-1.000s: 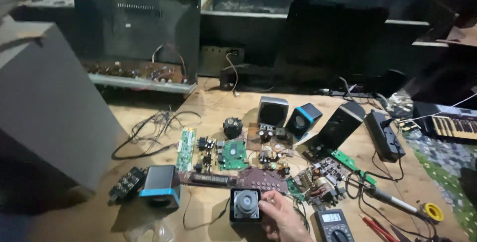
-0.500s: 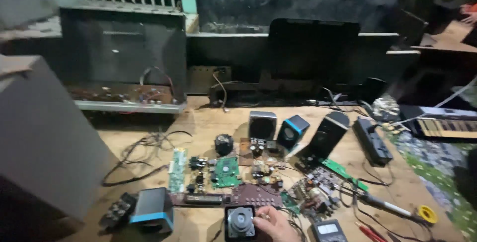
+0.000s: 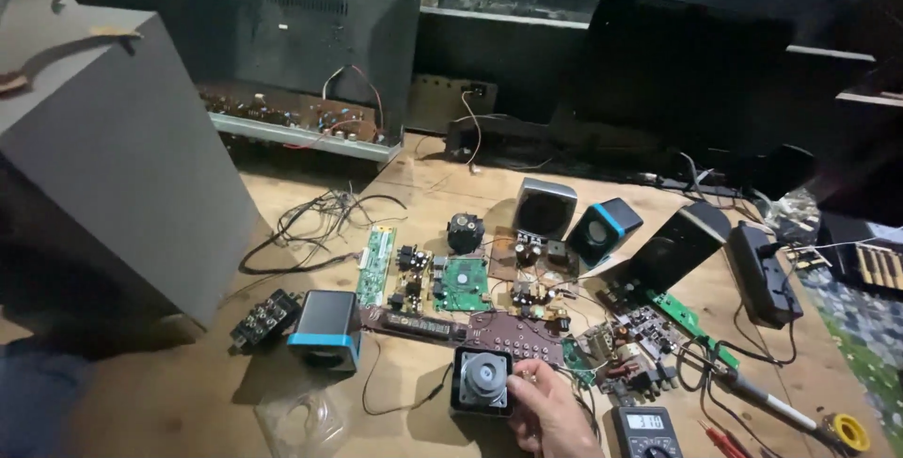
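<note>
— How should that small speaker driver [image 3: 483, 381] have been handled?
— By its black square frame, I'd judge; keeping the fingers [image 3: 527, 385] off the pale cone; the counter [image 3: 423, 185] was crowded with the brown circuit board [image 3: 513, 334] just behind.
— Where did it sit?
— Near the counter's front edge; the right hand [image 3: 550, 413] gripped its right side, fingers closed on the frame; the left hand was out of view.

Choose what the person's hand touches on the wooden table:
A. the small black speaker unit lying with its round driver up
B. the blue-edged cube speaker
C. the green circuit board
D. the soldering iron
A: the right hand rests against the small black speaker unit, its silver driver facing up.
</note>
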